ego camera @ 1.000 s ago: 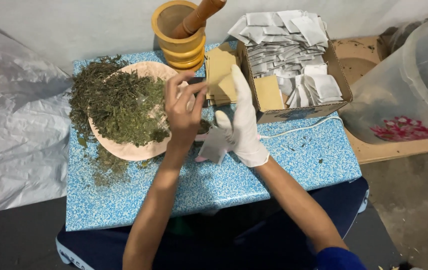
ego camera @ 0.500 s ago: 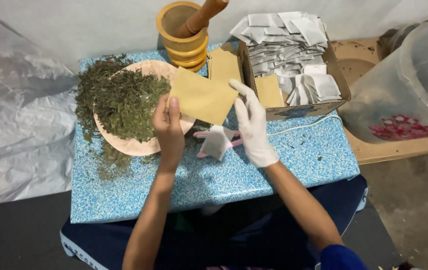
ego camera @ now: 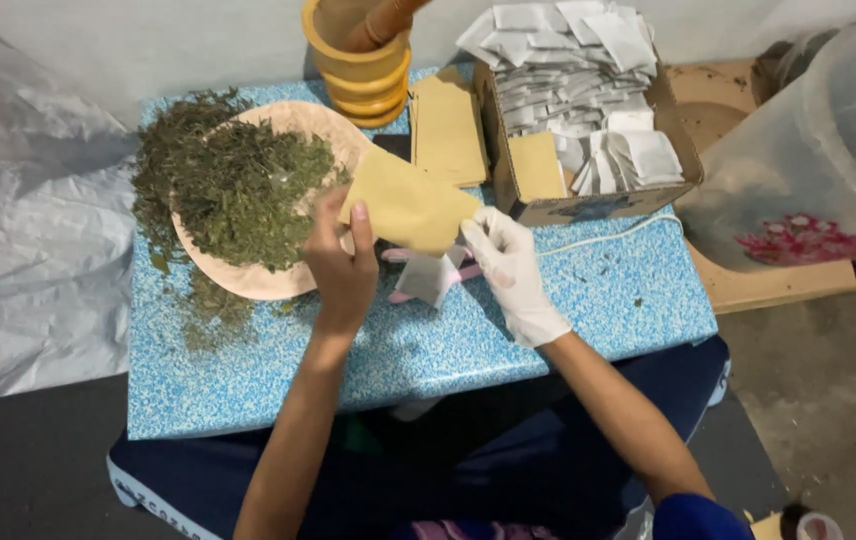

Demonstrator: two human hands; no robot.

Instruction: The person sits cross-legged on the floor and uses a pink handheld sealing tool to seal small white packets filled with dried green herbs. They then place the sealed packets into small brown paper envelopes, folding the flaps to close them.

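Both hands are closed on one tan paper envelope (ego camera: 410, 207), seen from the head cam: bare left hand (ego camera: 341, 262) at its left edge, gloved right hand (ego camera: 510, 262) at its right corner, held just above the blue table (ego camera: 568, 320). Envelope looks not yet filled; dried herbs (ego camera: 238, 190) are heaped on the pink plate (ego camera: 248, 285) beside it. Small white sachets (ego camera: 568, 60) are piled in a cardboard box (ego camera: 588, 205), spare envelopes (ego camera: 445, 125) alongside. Judged early/mid-batch.
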